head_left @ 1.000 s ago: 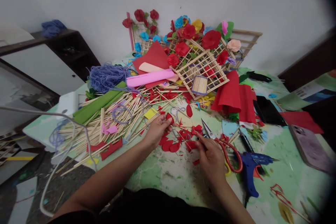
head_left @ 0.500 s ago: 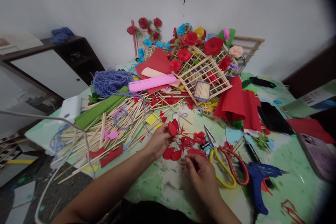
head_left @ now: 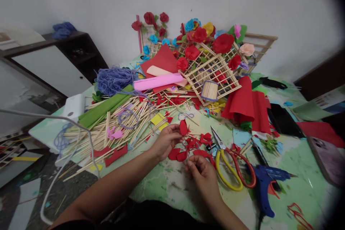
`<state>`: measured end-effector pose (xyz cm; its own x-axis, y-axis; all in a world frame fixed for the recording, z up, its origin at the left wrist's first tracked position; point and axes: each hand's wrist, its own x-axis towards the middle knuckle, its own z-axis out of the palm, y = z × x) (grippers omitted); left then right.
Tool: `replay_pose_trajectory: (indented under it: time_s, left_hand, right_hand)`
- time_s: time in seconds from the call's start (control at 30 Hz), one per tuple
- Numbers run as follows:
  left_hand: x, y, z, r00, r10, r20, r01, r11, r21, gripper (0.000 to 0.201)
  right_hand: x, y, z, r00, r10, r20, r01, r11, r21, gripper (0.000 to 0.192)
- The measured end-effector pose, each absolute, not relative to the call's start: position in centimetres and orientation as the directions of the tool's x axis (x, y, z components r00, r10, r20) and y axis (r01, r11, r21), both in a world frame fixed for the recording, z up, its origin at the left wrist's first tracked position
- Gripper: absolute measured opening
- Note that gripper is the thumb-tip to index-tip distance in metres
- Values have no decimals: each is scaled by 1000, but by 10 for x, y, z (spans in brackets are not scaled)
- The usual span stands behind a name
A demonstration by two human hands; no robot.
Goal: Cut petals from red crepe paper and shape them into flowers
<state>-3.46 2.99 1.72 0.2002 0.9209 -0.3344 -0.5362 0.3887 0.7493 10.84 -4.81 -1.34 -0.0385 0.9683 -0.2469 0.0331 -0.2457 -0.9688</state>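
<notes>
My left hand [head_left: 165, 141] pinches a small red paper petal [head_left: 183, 128] and holds it upright above the table. Just below it, my right hand [head_left: 201, 173] has its fingertips closed on another red petal piece [head_left: 202, 153] lying among several loose red petals [head_left: 178, 154]. Yellow and red handled scissors [head_left: 231, 163] lie just right of my right hand, with nobody touching them. A blue glue gun [head_left: 266, 185] lies further right on the green patterned table [head_left: 172, 181].
A heap of wooden sticks [head_left: 118, 124] covers the table's left. Behind lie purple yarn [head_left: 113, 79], green [head_left: 105, 107] and pink paper rolls [head_left: 159, 81], stick lattices with paper flowers [head_left: 207, 54], red crepe paper [head_left: 244, 102] and a phone [head_left: 327, 160]. A white cable [head_left: 67, 151] hangs at left.
My right hand let go of the scissors, drew back toward me and closed on a red petal piece. My left hand lifted its petal slightly.
</notes>
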Motion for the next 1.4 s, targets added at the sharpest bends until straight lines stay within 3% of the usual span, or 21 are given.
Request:
replay_pose_trajectory:
  time_s: [0.63,1.4]
  left_hand:
    - [-32,28,10,237,904,-355,-447,426,787,30]
    - [-27,25,12,278,904,-324,-419,418,806,32]
  right_hand:
    - [109,-48,-14,-71,944,-323,-25,-325,-945,34]
    - [109,-48,-7,-150,943,-298,75,-289,-954,27]
